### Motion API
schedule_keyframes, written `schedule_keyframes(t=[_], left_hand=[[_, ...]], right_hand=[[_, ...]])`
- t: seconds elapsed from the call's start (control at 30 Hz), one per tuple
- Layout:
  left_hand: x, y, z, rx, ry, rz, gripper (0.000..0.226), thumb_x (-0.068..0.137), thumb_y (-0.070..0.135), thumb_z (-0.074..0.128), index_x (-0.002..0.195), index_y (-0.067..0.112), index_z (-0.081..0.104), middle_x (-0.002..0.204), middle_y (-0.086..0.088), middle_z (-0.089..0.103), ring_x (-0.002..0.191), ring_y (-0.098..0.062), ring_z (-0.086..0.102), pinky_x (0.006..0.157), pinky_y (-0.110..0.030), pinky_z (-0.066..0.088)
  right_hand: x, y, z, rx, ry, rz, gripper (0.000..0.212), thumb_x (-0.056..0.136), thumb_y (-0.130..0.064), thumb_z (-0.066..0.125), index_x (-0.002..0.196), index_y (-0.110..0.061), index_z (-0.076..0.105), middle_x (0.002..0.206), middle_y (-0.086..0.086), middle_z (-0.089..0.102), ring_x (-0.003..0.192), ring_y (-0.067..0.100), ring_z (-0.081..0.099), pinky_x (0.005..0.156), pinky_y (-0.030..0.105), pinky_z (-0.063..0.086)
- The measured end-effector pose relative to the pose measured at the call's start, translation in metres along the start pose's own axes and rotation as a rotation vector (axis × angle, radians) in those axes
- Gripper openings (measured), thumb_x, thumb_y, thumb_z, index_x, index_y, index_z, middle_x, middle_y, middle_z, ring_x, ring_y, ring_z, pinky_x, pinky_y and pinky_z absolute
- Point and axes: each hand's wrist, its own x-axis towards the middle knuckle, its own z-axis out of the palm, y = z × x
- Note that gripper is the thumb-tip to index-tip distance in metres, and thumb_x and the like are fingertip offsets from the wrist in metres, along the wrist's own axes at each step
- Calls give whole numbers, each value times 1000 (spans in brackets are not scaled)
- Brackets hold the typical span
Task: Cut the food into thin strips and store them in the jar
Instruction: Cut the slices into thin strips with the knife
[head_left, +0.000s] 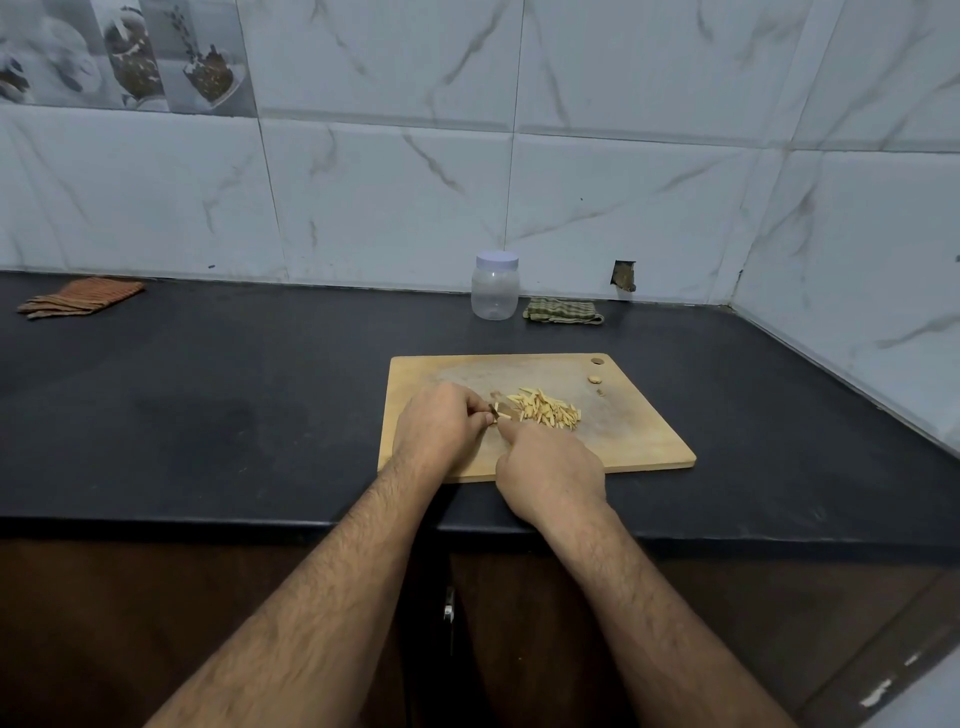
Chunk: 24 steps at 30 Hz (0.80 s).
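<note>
Two hands met mid-board: left hand (441, 422) pinching a small uncut piece (494, 410), right hand (545, 462) curled, knife mostly hidden. Pale thin strips (545, 409) piled just right of hands, lying near-left to far-right. Jar (495, 287) lidded, far, well apart, on desk (208, 415).
</note>
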Motion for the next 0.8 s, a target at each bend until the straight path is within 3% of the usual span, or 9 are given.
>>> schedule_keyframes(t=[0.27,0.43,0.6,0.8], left_hand=[[0,1,0,1,-12,-15,15,91,36,66,93,29,79,95,12,75,83,-9,63,69,-28,52],[-1,3,-3,-12,-14,-18,15,92,35,65,98,30,78,102,14,74,82,-6,60,68,-25,46],[1,-1,-5,-49,-57,-10,17,92,32,65,102,29,78,107,14,73,95,-10,65,78,-30,53],[2,-1,-4,-43,-54,-23,15,91,31,67,100,29,79,103,12,75,94,-12,65,79,-32,54]], right_hand=[[-16,9,5,-44,-29,9,59,98,-20,43,151,-41,31,129,0,61,114,22,56,82,35,46],[-9,10,0,-20,-6,40,53,97,-17,42,146,-37,40,128,-2,60,113,21,57,80,34,45],[-8,7,3,40,1,29,56,98,-20,40,150,-39,35,134,-2,58,115,21,56,86,35,47],[-3,4,3,37,-17,18,56,98,-20,42,151,-39,34,145,-4,50,125,21,51,90,34,45]])
